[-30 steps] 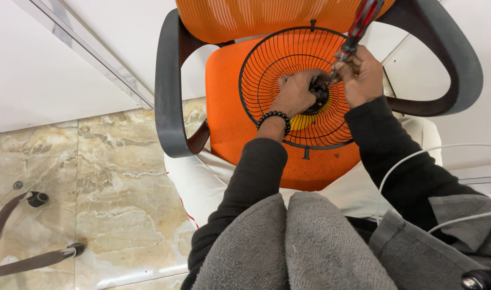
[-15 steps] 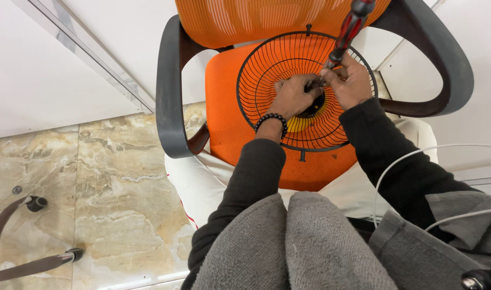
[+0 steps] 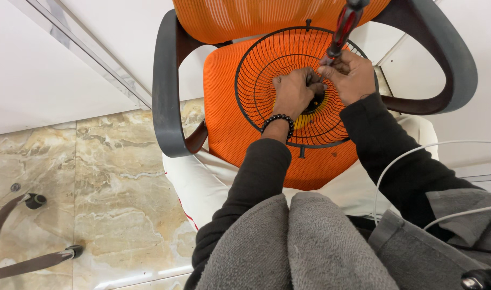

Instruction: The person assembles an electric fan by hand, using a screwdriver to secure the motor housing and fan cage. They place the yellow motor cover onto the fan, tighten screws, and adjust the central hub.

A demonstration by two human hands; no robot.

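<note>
The fan guard (image 3: 267,80) is thin black wire, painted and faintly shiny. It lies on a chair seat (image 3: 229,123) of orange woven mesh cloth, matt and finely textured; the armrests (image 3: 165,86) look like smooth grey plastic with a dull sheen. The screwdriver (image 3: 343,27) has a glossy red and black plastic handle. Near left, the floor (image 3: 111,182) is polished marble-like stone, veined and reflective. The bracelet (image 3: 278,121) is of glossy black beads; the sleeves (image 3: 256,177) are soft dark knit.

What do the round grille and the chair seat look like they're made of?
Grille: probably metal wire with a black coating, seen as thin stiff spokes and rings. Chair seat: orange woven mesh fabric, with a fine dotted texture. Left hand rests on the grille's hub.
</note>
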